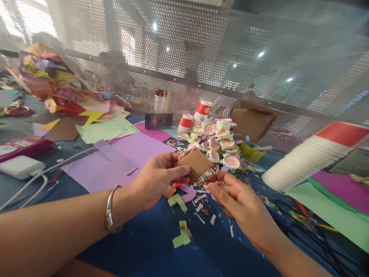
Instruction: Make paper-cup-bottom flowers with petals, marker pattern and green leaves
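My left hand (157,177) grips a small brown piece of corrugated cardboard (195,162) between thumb and fingers, above the blue table. A silver bangle (111,209) sits on that wrist. My right hand (238,202) is just to the right and slightly below, fingers curled in a loose pinch near the cardboard's lower edge; what it holds, if anything, is too small to make out. Paper scraps (181,202) in green, white and purple lie under both hands.
A heap of round paper flower badges (219,144) lies behind the hands. A stack of paper cups (311,154) lies on its side at right. Purple paper (121,159), green sheets (331,211), cardboard pieces (250,119), a charger with cable (20,167) and a mesh screen (201,57) surround them.
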Available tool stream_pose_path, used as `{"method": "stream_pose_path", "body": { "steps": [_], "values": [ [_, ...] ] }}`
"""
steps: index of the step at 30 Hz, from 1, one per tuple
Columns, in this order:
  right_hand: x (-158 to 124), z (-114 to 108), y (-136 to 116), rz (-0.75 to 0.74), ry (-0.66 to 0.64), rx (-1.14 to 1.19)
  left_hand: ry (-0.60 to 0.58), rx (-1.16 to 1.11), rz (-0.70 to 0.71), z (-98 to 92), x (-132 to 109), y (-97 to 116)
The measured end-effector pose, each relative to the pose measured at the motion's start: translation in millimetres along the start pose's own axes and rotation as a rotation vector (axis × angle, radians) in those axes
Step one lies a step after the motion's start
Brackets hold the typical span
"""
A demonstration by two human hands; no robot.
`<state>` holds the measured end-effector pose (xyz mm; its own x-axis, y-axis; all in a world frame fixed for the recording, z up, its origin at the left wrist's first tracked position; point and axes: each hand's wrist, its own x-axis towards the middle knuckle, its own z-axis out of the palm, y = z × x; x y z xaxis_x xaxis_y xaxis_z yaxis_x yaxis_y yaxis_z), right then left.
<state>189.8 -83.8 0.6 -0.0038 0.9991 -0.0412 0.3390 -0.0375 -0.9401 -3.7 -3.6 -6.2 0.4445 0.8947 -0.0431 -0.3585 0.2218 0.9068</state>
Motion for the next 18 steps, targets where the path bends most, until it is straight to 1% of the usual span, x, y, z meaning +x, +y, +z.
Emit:
{"method": "stream_pose_path", "body": {
  "steps": [7, 14, 18],
  "values": [
    [-2.7, 1.1, -1.5, 0.002, 0.030, -0.011, -0.062, -0.053, -0.052, 4.5, -6.6, -3.0],
    [-1.8, -3.5, 7.2, -0.021, -0.027, -0.031, -0.103, -0.138, -0.074, 5.6, -7.5, -2.6],
    [-0.7, -4.0, 6.0, -0.055, -0.040, -0.074, -0.113, -0.151, -0.076, 4.0, -6.9, -5.4]
  ]
}}
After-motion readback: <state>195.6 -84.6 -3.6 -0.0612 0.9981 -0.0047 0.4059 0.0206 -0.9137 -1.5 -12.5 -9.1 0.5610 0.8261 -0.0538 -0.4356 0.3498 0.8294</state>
